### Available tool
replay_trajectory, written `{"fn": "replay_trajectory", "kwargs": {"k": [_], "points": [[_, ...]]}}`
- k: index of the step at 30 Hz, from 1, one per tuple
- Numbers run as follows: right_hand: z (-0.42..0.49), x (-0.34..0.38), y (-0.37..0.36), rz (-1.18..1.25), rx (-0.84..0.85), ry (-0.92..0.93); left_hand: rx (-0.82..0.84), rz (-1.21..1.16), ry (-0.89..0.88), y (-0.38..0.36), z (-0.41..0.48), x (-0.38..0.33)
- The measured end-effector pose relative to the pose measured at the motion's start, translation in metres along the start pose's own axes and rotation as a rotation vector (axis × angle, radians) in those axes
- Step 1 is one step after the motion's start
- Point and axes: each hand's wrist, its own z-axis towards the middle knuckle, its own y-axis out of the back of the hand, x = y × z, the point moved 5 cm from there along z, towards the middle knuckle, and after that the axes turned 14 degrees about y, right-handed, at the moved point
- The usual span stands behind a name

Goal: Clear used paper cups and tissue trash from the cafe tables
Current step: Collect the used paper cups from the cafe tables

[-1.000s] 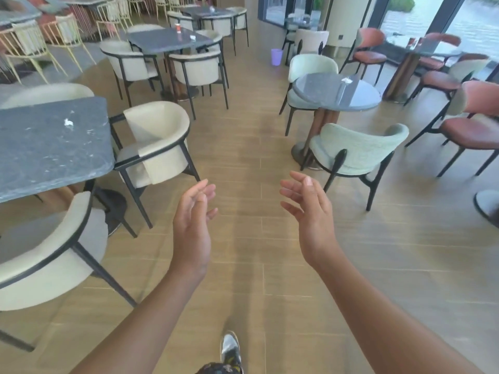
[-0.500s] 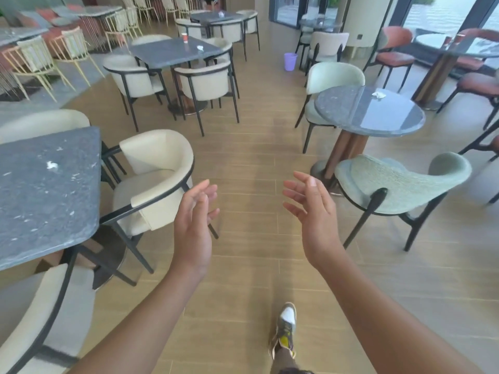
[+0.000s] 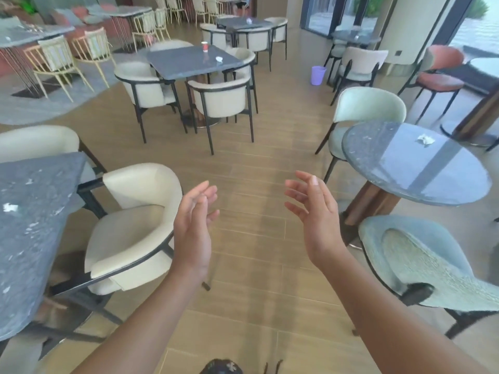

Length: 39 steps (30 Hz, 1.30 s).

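Observation:
My left hand (image 3: 195, 225) and my right hand (image 3: 314, 211) are raised in front of me over the wooden aisle floor, palms facing each other, fingers apart, holding nothing. A crumpled white tissue (image 3: 425, 139) lies on the round glass table (image 3: 405, 182) to my right. Another tissue scrap (image 3: 10, 207) lies on the grey square table (image 3: 35, 238) at my left. Farther ahead, a red paper cup (image 3: 205, 46) and a tissue (image 3: 219, 59) sit on a grey square table (image 3: 178, 63).
A cream armchair (image 3: 135, 228) stands close on my left and a pale green chair (image 3: 432, 265) close on my right, with the aisle between them. A purple bin (image 3: 318, 75) stands on the floor ahead right. More tables and chairs fill the room behind.
I have walked forward along the aisle: the round table and both near chairs are closer and larger. My hands keep the same open pose.

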Motion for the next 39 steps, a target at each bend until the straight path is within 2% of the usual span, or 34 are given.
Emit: {"fn": "replay_trajectory", "kwargs": {"k": [10, 20, 28, 34, 39], "points": [[0.226, -0.104, -0.056, -0.011, 0.005, 0.003, 0.001, -0.051, -0.018, -0.063, 0.253, 0.002], [0.448, -0.166, -0.127, -0.009, -0.045, 0.008, 0.074, 0.003, -0.024, -0.117, 0.497, -0.039], [0.605, -0.236, -0.138, 0.011, -0.063, -0.004, 0.075, 0.004, -0.017, -0.181, 0.664, -0.031], [0.757, -0.296, -0.128, 0.008, -0.042, -0.003, 0.064, 0.001, -0.020, -0.263, 0.801, -0.020], [0.898, -0.318, -0.118, 0.007, -0.042, -0.005, 0.043, -0.005, -0.019, -0.337, 0.914, -0.028]]}}
